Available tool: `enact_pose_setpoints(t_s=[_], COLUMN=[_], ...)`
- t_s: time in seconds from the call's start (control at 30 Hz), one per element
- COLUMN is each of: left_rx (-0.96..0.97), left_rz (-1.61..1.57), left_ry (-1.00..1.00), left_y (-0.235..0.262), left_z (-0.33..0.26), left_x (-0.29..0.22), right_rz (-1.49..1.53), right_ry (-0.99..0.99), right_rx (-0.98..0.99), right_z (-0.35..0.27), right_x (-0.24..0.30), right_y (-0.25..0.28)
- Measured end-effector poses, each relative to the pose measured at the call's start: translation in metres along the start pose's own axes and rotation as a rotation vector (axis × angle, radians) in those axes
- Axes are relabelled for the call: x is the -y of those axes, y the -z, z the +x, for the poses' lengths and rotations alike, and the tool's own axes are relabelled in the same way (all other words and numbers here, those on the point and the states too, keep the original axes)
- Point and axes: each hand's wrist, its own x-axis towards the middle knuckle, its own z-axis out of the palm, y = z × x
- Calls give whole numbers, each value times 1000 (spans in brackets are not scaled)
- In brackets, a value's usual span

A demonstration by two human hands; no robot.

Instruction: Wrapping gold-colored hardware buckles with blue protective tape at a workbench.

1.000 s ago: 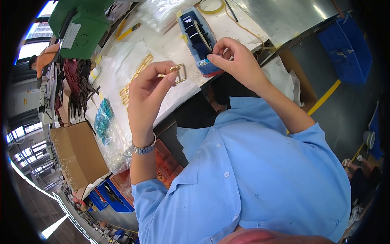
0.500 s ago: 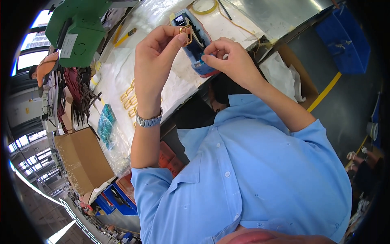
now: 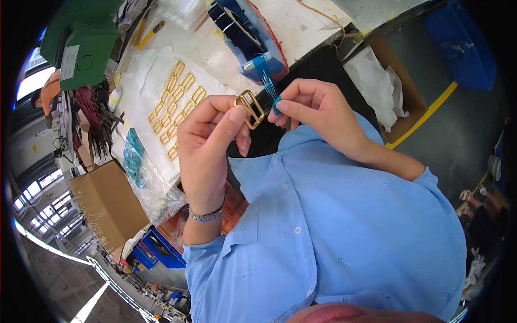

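Observation:
My left hand pinches a small gold rectangular buckle between thumb and fingers, held up in front of my chest. My right hand grips the end of a thin strip of blue tape just right of the buckle. The strip runs up to a blue tape dispenser on the white worktable. Rows of several more gold buckles lie on a white cloth to the left of my hands.
A green box sits at the far left of the table, with dark red straps below it. A brown carton, clear plastic bags, blue bins and an open carton with white wrapping surround me.
Both hands have come down from the dispenser toward my chest. A blue tape strip now stretches from the dispenser to my right hand, and the buckle is beside it.

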Motion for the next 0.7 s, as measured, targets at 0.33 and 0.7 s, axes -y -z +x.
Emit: enact_pose_setpoints(t_s=[0.33, 0.7], left_rx=[-21, 15], left_rz=[85, 81], left_ry=[73, 102], left_y=[-13, -15], left_z=[12, 27], left_x=[28, 33], right_rz=[-31, 1], right_ry=[-7, 22], right_rx=[-3, 36], right_z=[-3, -10], right_x=[-6, -4], right_y=[5, 4])
